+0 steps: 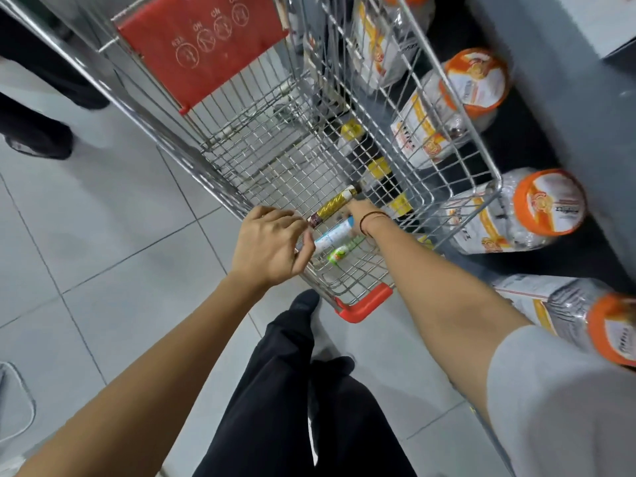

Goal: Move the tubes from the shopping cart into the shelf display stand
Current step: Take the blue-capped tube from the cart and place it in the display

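Far left: dark shoes and trouser legs of a bystander (pixel 34 108) on the grey tiled floor (pixel 103 235). Further right, the shopping cart (pixel 241 187), wire-walled, with a red child-seat flap (pixel 203 46) at the far end and a red corner bumper (pixel 364 306) at the near end. At the near left rim, the left hand (pixel 268 246), fingers curled together and pinched around the end of the blue-and-white tube (pixel 332 235), thumb side hidden, so the exact grip cannot be made out. Just beyond, the gold tube (pixel 335 204), lying slantwise on the cart floor, its dark cap close to the left knuckles. Just beside and nearer, a smaller green tube (pixel 340 252), flat on the wire mesh. To the right, the right hand (pixel 358 210), reaching down over the gold tube's far half; fingers out of sight behind wrist and tube, so closed or apart cannot be told. Thin band (pixel 373 218) on that wrist. Probably light, rigid cylinders with smooth printed skins, likely slippery and apt to roll on the mesh; best taken around the middle of the barrel, not by the cap. Far right: orange-lidded jars (pixel 547 204) along a dark lower shelf (pixel 537 156); no display stand for the tubes identifiable.
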Demonstrator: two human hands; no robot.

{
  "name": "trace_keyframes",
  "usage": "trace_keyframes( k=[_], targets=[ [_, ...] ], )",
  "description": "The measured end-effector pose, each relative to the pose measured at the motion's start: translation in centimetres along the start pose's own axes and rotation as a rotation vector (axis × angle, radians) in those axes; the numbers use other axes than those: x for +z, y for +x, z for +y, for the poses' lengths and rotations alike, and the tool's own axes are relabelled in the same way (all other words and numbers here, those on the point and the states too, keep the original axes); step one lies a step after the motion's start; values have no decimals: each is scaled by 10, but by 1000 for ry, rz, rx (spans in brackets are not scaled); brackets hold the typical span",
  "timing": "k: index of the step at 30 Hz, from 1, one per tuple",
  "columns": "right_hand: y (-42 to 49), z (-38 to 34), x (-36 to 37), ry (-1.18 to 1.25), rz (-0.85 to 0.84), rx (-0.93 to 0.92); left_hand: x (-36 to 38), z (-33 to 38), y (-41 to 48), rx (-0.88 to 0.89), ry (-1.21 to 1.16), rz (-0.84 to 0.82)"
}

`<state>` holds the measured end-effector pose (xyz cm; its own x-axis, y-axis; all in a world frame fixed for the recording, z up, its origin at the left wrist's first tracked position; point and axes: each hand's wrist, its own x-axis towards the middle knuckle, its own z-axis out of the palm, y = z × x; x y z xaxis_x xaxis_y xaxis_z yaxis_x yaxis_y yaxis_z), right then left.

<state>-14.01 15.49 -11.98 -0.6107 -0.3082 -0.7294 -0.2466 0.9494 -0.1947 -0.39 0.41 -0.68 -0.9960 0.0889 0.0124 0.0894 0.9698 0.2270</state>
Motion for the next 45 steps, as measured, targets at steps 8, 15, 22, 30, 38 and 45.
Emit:
trace_keyframes(
  k=[8, 15, 22, 30, 38, 45],
  targets=[
    [-78, 9, -48, 327, 218, -48, -16, 5, 1, -18, 4, -155],
    [-184, 44, -106, 541, 522, -19, -22, 12, 15, -29, -60, -165],
    [-312, 76, -142, 570, 887, 101, -51, 95, 78, 118, -215, -43],
    [-448, 113, -134, 590, 1209, 291, -82, 235, 111, 563, -337, 44],
    [-498, 153, -125, 597, 1288, 442, -55, 301, 119, 769, -224, -26],
    [-503, 167, -144, 549, 1236, 403, -40, 294, 124, 826, -119, -47]
  ],
)
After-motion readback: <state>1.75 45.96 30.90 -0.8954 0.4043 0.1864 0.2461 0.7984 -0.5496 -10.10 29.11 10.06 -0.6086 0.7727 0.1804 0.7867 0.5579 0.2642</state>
